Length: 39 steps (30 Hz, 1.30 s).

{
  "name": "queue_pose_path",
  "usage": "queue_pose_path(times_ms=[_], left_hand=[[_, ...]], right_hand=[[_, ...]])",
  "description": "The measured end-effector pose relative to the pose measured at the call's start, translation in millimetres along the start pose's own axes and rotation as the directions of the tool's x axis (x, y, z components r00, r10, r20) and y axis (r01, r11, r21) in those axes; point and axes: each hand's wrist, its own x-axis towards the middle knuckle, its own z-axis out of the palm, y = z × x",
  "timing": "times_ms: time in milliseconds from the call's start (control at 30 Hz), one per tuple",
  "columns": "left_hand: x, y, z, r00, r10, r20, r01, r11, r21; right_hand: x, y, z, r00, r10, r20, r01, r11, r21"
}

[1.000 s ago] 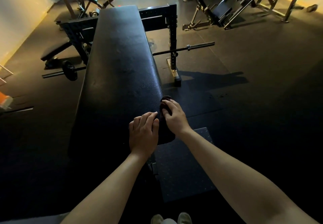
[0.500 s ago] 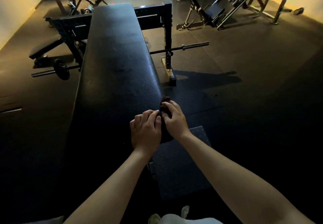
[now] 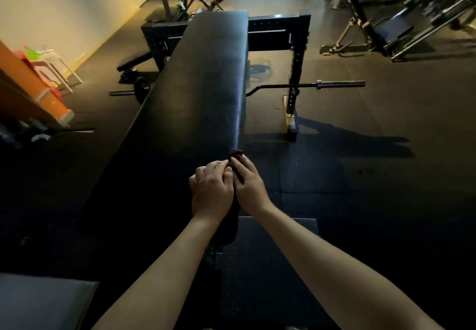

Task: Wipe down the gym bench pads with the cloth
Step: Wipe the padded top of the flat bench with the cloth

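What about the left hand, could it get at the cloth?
Probably yes: the left hand rests on the bench pad against the right hand, which holds the cloth at the pad's edge.

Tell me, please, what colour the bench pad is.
The bench pad is black, faintly pebbled; the head view shows it best.

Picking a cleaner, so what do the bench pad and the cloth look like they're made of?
The bench pad looks like vinyl or faux leather: black, pebbled grain, sheen along its right edge. The cloth is dark reddish fabric, bunched; weave too dim to tell.
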Motion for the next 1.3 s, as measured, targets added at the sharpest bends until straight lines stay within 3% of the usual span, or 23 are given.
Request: queue_pose_path(times_ms=[133,367,533,667,900,1067,1300], left_hand=[[5,6,7,0.996,-0.059,-0.065,0.062,0.997,0.042],[3,10,10,0.993,-0.078,-0.091,0.085,0.994,0.073],[4,10,11,0.991,-0.082,-0.109,0.091,0.992,0.084],[2,8,11,0.992,-0.072,-0.105,0.082,0.992,0.094],[13,5,16,0.997,-0.067,-0.038,0.072,0.989,0.133],[36,9,22,0.999,-0.034,0.000,0.034,0.990,0.134],[55,6,29,0.999,-0.028,-0.024,0.030,0.996,0.084]], right_hand=[[53,0,-17,0.998,0.019,0.059,-0.017,0.999,-0.037],[7,9,-24,0.997,0.012,0.079,-0.015,0.999,0.032],[39,6,-24,0.996,0.000,0.087,0.002,1.000,-0.024],[70,-1,-24,0.998,0.028,0.048,-0.024,0.998,-0.063],[35,5,-24,0.998,0.052,0.042,-0.052,0.999,0.009],[82,-4,-26,0.997,0.056,0.055,-0.053,0.997,-0.054],[93,-3,-28,0.998,0.061,0.006,-0.061,0.997,-0.037]])
